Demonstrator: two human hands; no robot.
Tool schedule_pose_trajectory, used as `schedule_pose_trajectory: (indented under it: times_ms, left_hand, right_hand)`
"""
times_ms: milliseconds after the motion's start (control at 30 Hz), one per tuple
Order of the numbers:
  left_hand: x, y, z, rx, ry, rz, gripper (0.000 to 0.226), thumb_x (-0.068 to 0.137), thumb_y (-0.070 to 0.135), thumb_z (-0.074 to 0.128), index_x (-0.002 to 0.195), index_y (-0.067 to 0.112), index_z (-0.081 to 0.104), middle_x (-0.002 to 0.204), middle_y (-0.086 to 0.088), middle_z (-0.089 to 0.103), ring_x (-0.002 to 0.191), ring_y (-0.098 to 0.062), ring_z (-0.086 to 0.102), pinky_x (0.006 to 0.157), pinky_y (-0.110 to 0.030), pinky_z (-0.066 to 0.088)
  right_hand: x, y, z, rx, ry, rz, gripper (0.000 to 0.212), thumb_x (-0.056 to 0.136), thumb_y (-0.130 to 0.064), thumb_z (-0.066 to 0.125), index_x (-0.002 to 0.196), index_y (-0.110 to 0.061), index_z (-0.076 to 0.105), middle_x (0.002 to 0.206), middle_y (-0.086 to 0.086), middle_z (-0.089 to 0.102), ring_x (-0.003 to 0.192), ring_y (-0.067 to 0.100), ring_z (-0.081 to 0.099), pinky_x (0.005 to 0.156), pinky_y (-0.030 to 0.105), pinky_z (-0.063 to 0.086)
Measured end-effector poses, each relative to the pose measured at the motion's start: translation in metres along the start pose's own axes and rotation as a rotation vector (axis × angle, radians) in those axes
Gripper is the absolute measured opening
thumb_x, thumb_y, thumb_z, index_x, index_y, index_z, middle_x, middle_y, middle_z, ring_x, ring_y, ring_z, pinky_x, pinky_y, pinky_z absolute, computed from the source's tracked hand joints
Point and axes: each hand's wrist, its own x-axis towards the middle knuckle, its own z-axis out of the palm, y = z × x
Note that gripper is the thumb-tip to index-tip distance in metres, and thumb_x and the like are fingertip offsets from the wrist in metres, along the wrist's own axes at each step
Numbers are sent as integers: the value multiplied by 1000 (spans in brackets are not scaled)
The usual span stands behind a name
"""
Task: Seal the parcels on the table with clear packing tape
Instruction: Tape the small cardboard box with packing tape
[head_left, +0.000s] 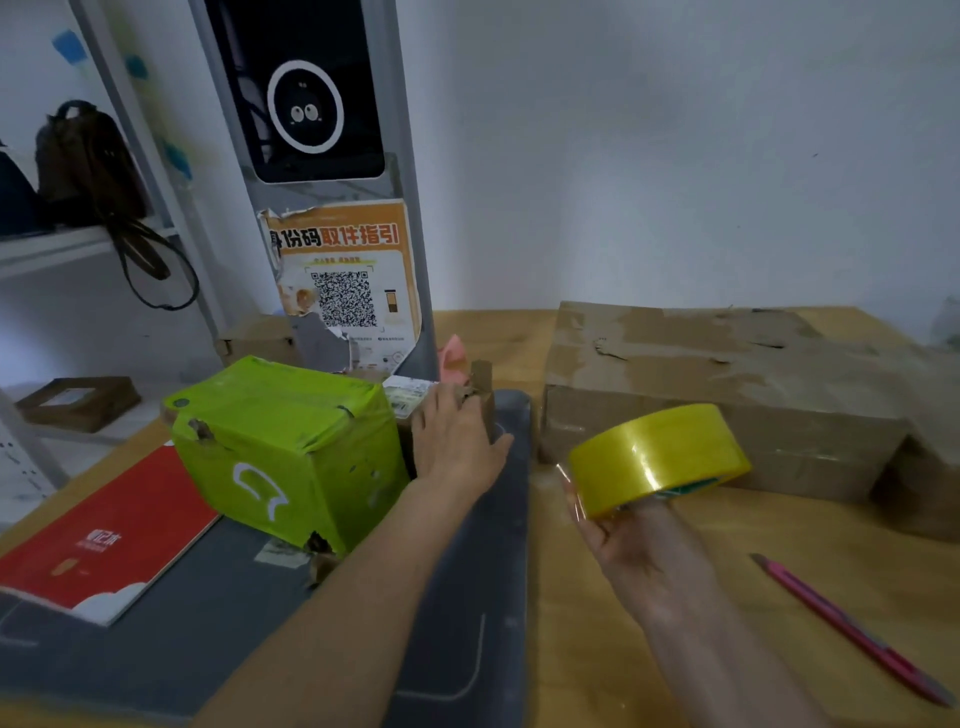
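Observation:
A yellow-tinted roll of clear packing tape (658, 457) is held above the table by my right hand (631, 551), palm up, fingers through its core. My left hand (457, 441) lies with straight fingers on a small brown cardboard parcel (480, 384) that is mostly hidden behind a green box (288, 447). The green box stands on a grey mat (467, 597). A large, flat brown parcel (717, 389), partly covered with old tape, sits at the right on the wooden table (675, 597).
A red booklet (104, 540) lies at the left on the mat. A pink utility knife (852, 629) lies at the right front. A grey kiosk post (332, 208) with a QR poster stands behind the boxes. A bag (88, 161) hangs on the shelf at left.

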Motion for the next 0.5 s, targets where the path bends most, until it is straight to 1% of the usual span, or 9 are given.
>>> schedule_pose_trajectory:
  times_ms: [67,133,200,267,333,400,433,500]
  left_hand:
    - [14,1,8,88,-69,-27,57,91,54,56,136,21,53,146,-2,39,139,-26,30,117,-45,23]
    - [21,2,11,137,-71,-26,48,95,42,54,136,18,53,146,-3,41,138,-26,33,116,-44,23]
    - [20,-1,13,61,-15,-3,37,97,24,53,134,17,57,146,0,44,136,-24,36,115,-40,25]
    - [10,-5,16,-44,49,49,36,97,16,53,132,17,61,146,4,47,135,-22,39,113,-36,25]
    - [-4,-6,15,-100,97,115,35,96,16,54,129,17,64,143,4,51,131,-22,43,110,-32,27]
    - [-22,-2,9,-126,109,140,32,98,19,55,127,16,67,136,0,54,125,-23,44,105,-29,27]
    - [-33,0,4,-139,113,146,30,98,20,56,126,15,68,132,-2,55,122,-23,44,102,-27,29]
    - [-56,3,-3,-178,120,172,26,95,23,64,117,13,72,120,-3,58,115,-21,47,94,-25,34]
  right_hand:
    - [7,-1,-6,-39,2,-9,47,91,7,52,137,-2,49,121,25,64,81,35,73,54,34,58]
    - [12,-4,-12,-53,10,-19,45,92,6,51,135,-5,50,122,26,63,80,35,73,53,34,58]
    - [17,-6,-15,-64,23,-16,44,92,6,51,135,-7,51,123,25,63,80,34,73,53,34,57]
    - [21,-8,-18,-57,34,-3,44,92,5,52,134,-7,51,125,24,63,86,36,72,55,34,58]
    - [23,-9,-18,-25,55,0,43,92,5,53,133,-7,52,125,22,63,93,37,69,55,35,59]
    - [24,-11,-18,-10,70,7,42,93,4,53,134,-6,51,127,22,62,97,38,68,53,34,58]
    - [23,-12,-18,4,72,10,43,94,3,53,135,-5,50,128,22,61,95,37,69,52,34,58]
    - [18,-16,-18,38,66,7,43,94,2,51,137,-3,48,128,22,61,80,34,73,50,32,57]
